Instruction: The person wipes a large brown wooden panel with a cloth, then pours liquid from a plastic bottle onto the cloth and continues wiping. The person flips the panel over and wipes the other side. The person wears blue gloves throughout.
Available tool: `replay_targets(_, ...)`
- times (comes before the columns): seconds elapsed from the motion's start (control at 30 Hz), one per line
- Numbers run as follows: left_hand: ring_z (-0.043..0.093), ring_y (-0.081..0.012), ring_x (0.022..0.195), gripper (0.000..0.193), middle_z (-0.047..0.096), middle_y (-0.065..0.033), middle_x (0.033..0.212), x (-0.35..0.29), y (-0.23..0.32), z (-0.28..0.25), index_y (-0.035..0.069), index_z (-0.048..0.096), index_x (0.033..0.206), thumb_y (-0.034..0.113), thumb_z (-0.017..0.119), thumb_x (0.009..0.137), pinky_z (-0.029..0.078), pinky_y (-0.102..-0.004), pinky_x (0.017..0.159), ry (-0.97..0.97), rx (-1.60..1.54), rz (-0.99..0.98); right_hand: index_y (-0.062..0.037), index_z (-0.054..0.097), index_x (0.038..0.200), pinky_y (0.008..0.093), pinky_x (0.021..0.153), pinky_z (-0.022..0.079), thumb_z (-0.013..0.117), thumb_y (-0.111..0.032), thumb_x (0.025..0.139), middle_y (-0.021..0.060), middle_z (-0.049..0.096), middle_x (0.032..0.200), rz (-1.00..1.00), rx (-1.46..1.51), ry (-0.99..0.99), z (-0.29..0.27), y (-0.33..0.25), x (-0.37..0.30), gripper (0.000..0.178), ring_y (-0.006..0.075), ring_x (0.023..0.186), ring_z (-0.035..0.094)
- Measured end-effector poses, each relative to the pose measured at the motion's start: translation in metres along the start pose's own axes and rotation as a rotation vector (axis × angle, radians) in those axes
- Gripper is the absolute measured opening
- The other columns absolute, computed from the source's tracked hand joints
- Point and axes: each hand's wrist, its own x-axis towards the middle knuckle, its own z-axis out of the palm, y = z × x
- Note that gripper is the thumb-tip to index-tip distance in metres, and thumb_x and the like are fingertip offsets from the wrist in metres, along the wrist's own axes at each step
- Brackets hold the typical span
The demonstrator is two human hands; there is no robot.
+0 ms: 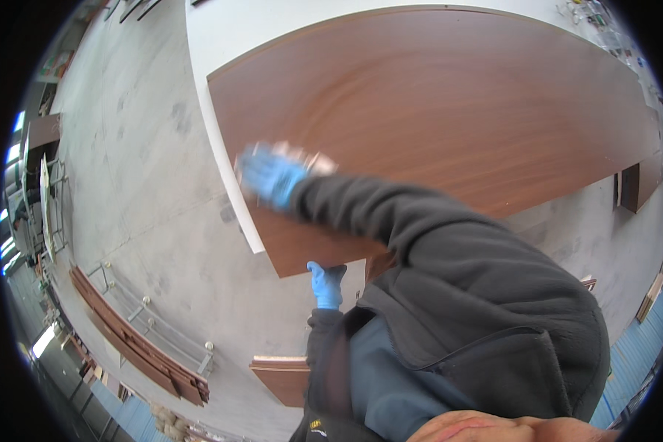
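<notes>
A large brown wood-grain panel (435, 110) lies flat on a white-topped table. My right arm reaches across to the left over it. At the panel's left side my right hand (271, 177), in a blue glove and smeared by motion, presses a pale pinkish cloth (318, 162) to the surface. Faint curved smears show on the panel. My left hand (326, 287), also blue-gloved, grips the near edge of the panel close to its left corner. Its fingers are partly hidden at the edge.
The white tabletop (225, 37) shows beyond the panel. Stacked brown boards (136, 339) rest on a metal rack at lower left. Another brown board (280, 379) stands by my left arm. A brown piece (637, 184) sits below the panel at right. Clutter (604, 29) lies at far right.
</notes>
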Motion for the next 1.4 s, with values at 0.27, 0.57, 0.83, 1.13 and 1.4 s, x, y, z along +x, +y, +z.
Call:
replay_targets(0.27, 0.041, -0.0361, 0.153, 0.089, 0.041, -0.0140, 0.170, 0.007, -0.007, 0.002, 0.008, 0.036, 0.167, 0.075, 0.038, 0.108, 0.031, -0.0544, 0.131, 0.026, -0.176, 0.012, -0.0048, 0.070, 0.122, 0.0561, 0.124, 0.038, 0.065, -0.025, 0.090, 0.0193, 0.062, 0.152, -0.294, 0.184, -0.177, 0.082, -0.024, -0.027, 0.038, 0.0391, 0.148, 0.052)
replay_targets(0.57, 0.039, -0.0331, 0.155, 0.091, 0.040, -0.0087, 0.172, 0.002, -0.012, 0.078, 0.016, 0.041, 0.167, 0.082, 0.033, 0.104, 0.027, -0.0537, 0.131, 0.285, -0.305, 0.148, -0.0054, 0.066, 0.133, 0.0511, 0.116, 0.046, 0.059, -0.025, 0.098, 0.0176, 0.066, 0.139, 0.779, 0.028, -0.665, -0.172, 0.291, 0.057, 0.041, 0.0350, 0.126, 0.064)
replay_targets(0.83, 0.058, -0.0299, 0.140, 0.071, 0.061, -0.0038, 0.156, 0.019, -0.016, 0.143, 0.018, 0.059, 0.151, 0.067, 0.038, 0.104, 0.051, -0.0514, 0.113, 0.608, -0.157, 0.090, -0.0058, 0.076, 0.108, 0.0537, 0.097, 0.057, 0.058, -0.028, 0.100, 0.0220, 0.075, 0.114, 0.754, -0.808, 0.198, -0.506, 0.539, -0.252, 0.030, 0.0431, 0.110, 0.070)
replay_targets(1.13, 0.059, -0.0298, 0.140, 0.072, 0.062, -0.0042, 0.156, 0.015, -0.041, 0.184, 0.017, 0.061, 0.149, 0.066, 0.038, 0.103, 0.051, -0.0515, 0.113, 0.644, -0.070, 0.036, -0.0172, 0.072, 0.129, 0.0492, 0.106, 0.051, 0.058, -0.038, 0.102, 0.0049, 0.070, 0.134, 1.597, -1.231, 0.470, -0.726, 0.411, -0.653, 0.037, 0.0322, 0.126, 0.063)
replay_targets(1.4, 0.060, -0.0298, 0.139, 0.072, 0.063, -0.0046, 0.156, 0.028, -0.048, 0.164, 0.016, 0.063, 0.147, 0.066, 0.038, 0.101, 0.051, -0.0515, 0.113, 0.573, -0.006, 0.051, -0.0175, 0.069, 0.118, 0.0539, 0.097, 0.053, 0.065, -0.038, 0.098, 0.0119, 0.066, 0.124, 1.372, -1.164, 0.180, -0.670, 0.410, -0.562, 0.029, 0.0381, 0.116, 0.062)
